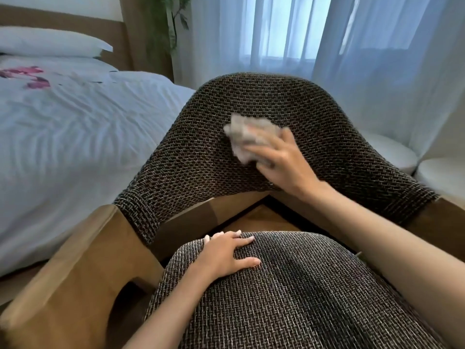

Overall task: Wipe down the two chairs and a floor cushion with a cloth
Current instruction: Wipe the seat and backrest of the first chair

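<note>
A chair with dark woven fabric and a brown wooden frame fills the view. Its curved backrest point(201, 152) rises in the middle and its seat cushion point(302, 298) lies at the bottom. My right hand point(281, 162) presses a crumpled grey cloth point(247, 137) against the middle of the backrest, fingers curled over the cloth. My left hand point(226, 255) rests flat on the far left edge of the seat cushion with fingers spread. The cloth looks blurred.
A bed with white bedding point(75, 137) and a pillow point(50, 42) stands close on the left. Sheer curtains point(327, 34) hang behind the chair. Two round white stools or tables point(392, 149) sit at the right. A wooden armrest point(83, 260) juts out at lower left.
</note>
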Demonstrator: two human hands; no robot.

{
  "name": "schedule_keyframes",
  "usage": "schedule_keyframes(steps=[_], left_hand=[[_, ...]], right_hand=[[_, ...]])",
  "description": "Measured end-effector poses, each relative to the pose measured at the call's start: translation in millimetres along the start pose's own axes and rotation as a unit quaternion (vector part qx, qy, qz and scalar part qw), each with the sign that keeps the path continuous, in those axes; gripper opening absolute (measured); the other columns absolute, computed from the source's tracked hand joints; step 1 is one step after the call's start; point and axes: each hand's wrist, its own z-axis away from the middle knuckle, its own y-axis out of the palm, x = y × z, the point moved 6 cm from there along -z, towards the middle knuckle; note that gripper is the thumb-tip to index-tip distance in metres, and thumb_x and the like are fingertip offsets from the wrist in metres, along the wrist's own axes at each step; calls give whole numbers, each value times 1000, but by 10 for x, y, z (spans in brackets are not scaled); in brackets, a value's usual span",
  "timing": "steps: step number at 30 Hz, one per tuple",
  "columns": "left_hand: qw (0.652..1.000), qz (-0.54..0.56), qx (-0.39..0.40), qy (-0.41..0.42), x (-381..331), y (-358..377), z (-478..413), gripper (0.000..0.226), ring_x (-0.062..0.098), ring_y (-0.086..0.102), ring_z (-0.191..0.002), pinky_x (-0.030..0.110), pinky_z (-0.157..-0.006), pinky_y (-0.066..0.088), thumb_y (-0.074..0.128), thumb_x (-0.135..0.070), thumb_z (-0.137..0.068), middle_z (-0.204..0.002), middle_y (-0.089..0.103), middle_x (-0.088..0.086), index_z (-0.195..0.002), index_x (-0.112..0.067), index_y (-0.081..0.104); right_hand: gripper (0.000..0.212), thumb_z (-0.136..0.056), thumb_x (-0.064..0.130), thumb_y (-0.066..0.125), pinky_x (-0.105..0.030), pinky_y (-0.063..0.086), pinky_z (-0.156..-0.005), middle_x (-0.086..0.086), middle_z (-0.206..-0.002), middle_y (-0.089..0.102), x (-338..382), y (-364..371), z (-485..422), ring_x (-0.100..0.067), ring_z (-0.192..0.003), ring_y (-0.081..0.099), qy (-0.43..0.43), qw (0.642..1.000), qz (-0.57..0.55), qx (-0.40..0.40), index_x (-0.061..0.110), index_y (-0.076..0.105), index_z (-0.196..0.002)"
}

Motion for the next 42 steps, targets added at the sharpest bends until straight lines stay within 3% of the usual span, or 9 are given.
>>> schedule_keyframes(steps=[9, 12, 17, 23, 27, 30, 35, 39, 42], left_hand=[[999, 2, -52, 10, 90, 62, -3, 69, 19, 25, -143, 52, -117, 15, 39, -79, -79, -153, 31, -12, -140, -46, 38], [996, 15, -87, 10, 90, 54, 29, 62, 18, 25, -143, 49, -117, 13, 40, -74, -84, -152, 34, -13, -139, -45, 41], [989, -1, -147, 2, 40, 13, 173, 49, 14, 31, -141, 39, -118, 16, 41, -57, -94, -149, 40, -10, -139, -37, 45], [980, -17, -197, -31, 165, -40, 395, 45, 9, 33, -138, 31, -116, 19, 38, -51, -97, -148, 41, -11, -139, -37, 46], [975, -17, -212, -70, 286, -83, 515, 45, 8, 33, -137, 29, -115, 21, 37, -51, -97, -147, 41, -12, -139, -36, 46], [970, -13, -227, -80, 333, -119, 587, 44, 8, 35, -136, 28, -114, 23, 39, -49, -97, -146, 43, -12, -138, -34, 49], [967, -14, -234, -103, 385, -149, 670, 43, 7, 36, -135, 30, -114, 27, 39, -48, -97, -144, 45, -13, -137, -34, 50], [962, -4, -246, -120, 410, -145, 758, 42, 7, 38, -133, 32, -112, 31, 41, -47, -97, -142, 47, -13, -136, -33, 52], [961, -2, -247, -127, 426, -143, 779, 43, 8, 37, -134, 32, -113, 30, 41, -46, -97, -144, 45, -12, -136, -33, 51]], right_hand=[[42, -82, 8, 66, -32, 18, -113, -5, -135, 56, 16, 429, -486, -40, -121, 40, 131, 984, -48, -115, 18, 66, -123], [42, -76, 2, 69, -47, 42, -95, -6, -125, 63, 91, 631, 38, -30, -104, 40, 81, 994, -52, -53, 17, 70, -115], [39, -75, -3, 72, -58, 45, -89, -6, -124, 64, 174, 622, 491, -44, -104, 50, 36, 994, -42, 97, 16, 74, -108], [38, -83, 9, 61, -30, 27, -97, -7, -142, 49, 359, 155, -558, -34, -116, 43, 23, 997, -60, -42, 18, 67, -120], [42, -84, 15, 61, -48, 23, -112, -5, -141, 50, 450, 476, -783, -38, -128, 35, 126, 983, -99, -89, 20, 63, -126], [41, -79, 8, 67, -43, 32, -107, -7, -130, 59, 523, 710, -334, -29, -120, 37, 154, 970, -145, -120, 15, 67, -120], [38, -81, 7, 72, -54, 37, -106, -5, -127, 63, 467, 1018, 659, -35, -128, 36, 172, 966, -159, 107, 19, 69, -117], [36, -81, 16, 65, -24, 35, -84, 2, -121, 64, 598, 573, 348, -11, -93, 33, 88, 983, -162, 1, 23, 68, -117], [40, -80, 17, 59, -21, 33, -90, 7, -132, 56, 795, 419, -317, -15, -96, 41, 47, 982, -165, -75, 23, 67, -119]])
